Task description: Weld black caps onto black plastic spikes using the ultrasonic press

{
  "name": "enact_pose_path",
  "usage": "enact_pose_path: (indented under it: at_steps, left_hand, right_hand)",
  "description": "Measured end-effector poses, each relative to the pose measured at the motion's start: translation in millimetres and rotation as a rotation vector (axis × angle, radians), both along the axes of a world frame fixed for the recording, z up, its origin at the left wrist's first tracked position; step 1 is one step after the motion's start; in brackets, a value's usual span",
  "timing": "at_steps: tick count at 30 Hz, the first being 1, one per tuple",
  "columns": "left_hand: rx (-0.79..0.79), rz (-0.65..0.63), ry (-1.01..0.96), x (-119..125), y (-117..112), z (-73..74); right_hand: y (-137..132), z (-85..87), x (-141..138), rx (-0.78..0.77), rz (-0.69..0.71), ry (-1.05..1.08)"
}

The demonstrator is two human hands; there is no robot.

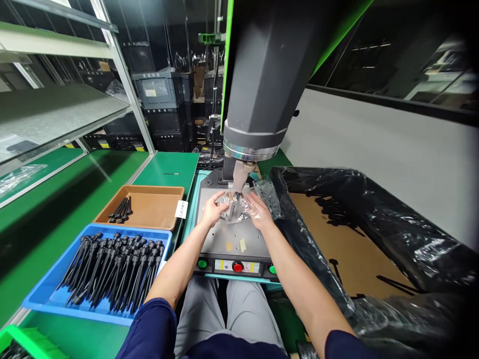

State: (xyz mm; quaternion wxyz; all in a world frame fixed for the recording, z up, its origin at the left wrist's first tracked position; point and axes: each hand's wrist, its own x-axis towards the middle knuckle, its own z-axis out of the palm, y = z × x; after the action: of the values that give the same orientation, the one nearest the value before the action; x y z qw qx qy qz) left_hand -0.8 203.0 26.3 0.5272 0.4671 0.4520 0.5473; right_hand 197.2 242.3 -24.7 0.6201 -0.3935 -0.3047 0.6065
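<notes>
Head view: one clear plastic sheet [240, 215] lies between two hands under one machine head [258, 99], at three o'clock from the curled left hand [213, 212] and nine o'clock from the straighter-fingered right hand [260, 213]; whether either grips it, one cannot tell. One brown tray [153, 204] sits at nine o'clock, one blue tray [47, 296] at eight.

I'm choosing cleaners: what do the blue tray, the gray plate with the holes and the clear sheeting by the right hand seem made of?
Blue tray: probably molded plastic, satin, with even color and rounded corners.
Gray plate: likely metal, matte, judging by its flat face and small holes.
Clear sheeting: apparently thin plastic film, glossy, see-through and crinkled.
</notes>
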Motion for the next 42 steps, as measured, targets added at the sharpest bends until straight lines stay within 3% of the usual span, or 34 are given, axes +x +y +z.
enact_pose_path:
  at_steps: [9, 22, 35, 42]
  left_hand:
    - [0.006, -0.020, 0.002, 5, -7, 3.7]
    - [0.020, -0.003, 0.030, 2, -8, -1.2]
    - [0.087, 0.004, 0.018, 2, -5, -11.1]
    - [0.093, 0.006, 0.095, -11, -26, -5.0]
  right_hand:
    - [-11, -10.3, 7, -0.085, -0.002, 0.109]
    - [-41, -16.4, 9, -0.129, 0.105, 0.081]
    - [-56, -24.0, 14, -0.170, 0.095, 0.087]
    - [-73, -28.8, 24, -0.241, 0.048, 0.071]
